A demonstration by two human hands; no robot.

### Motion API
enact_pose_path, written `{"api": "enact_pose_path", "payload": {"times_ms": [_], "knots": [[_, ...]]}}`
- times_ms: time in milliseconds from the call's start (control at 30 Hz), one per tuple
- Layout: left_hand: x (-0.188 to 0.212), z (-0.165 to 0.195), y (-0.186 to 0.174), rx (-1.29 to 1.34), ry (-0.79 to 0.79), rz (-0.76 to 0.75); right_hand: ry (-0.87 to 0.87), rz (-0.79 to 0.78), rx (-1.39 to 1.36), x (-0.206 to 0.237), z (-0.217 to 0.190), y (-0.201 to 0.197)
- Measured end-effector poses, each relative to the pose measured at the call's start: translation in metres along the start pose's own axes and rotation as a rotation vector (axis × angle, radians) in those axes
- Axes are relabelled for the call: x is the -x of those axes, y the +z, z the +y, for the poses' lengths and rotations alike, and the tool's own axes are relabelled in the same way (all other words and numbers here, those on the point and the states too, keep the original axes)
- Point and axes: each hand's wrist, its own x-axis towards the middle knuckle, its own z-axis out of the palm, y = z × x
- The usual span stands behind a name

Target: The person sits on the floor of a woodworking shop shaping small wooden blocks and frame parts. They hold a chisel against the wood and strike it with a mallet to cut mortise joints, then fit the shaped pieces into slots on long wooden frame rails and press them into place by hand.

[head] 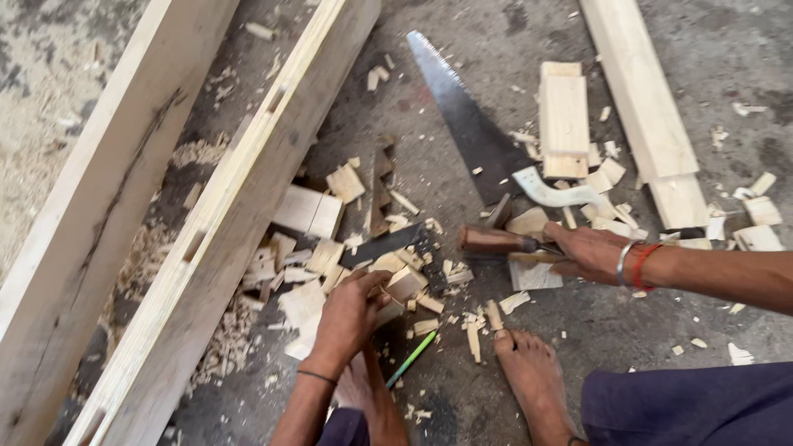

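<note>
The long timber frame point(223, 223) lies at my left, the handsaw point(462, 116) flat on the floor beyond. My right hand point(591, 252) is closed around a wooden-handled tool point(496, 240) by its grip. My left hand point(351, 310) curls over a small offcut block point(405, 285) among the chips; it looks light, stiff and rough, best pinched by its sides.

Carpentry workshop floor, handsaw point(462, 116), wood offcuts point(310, 211), shavings point(198, 153)
</note>
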Motion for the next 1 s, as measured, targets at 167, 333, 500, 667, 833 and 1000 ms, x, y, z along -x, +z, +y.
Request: {"api": "enact_pose_path", "payload": {"times_ms": [167,333,500,667,833,1000], "knots": [[-0.017,0.02,0.007,0.219,0.092,-0.146,-0.044,0.088,-0.012,-0.001,0.0,0.01],[-0.029,0.03,0.04,0.195,0.065,-0.269,-0.077,0.169,-0.046,0.0,0.001,0.012],[-0.033,0.027,0.076,0.044,0.325,-0.239,-0.019,0.068,-0.05,-0.001,-0.001,0.004],[-0.039,0.031,0.09,-0.065,0.353,-0.278,-0.079,0.194,-0.016,-0.007,0.006,0.028],[-0.045,0.026,0.095,-0.16,0.323,-0.266,-0.116,0.191,-0.075,-0.016,0.015,0.051],[-0.067,0.007,0.108,-0.158,0.324,-0.157,0.058,0.004,-0.571,-0.023,0.019,0.049]]}}
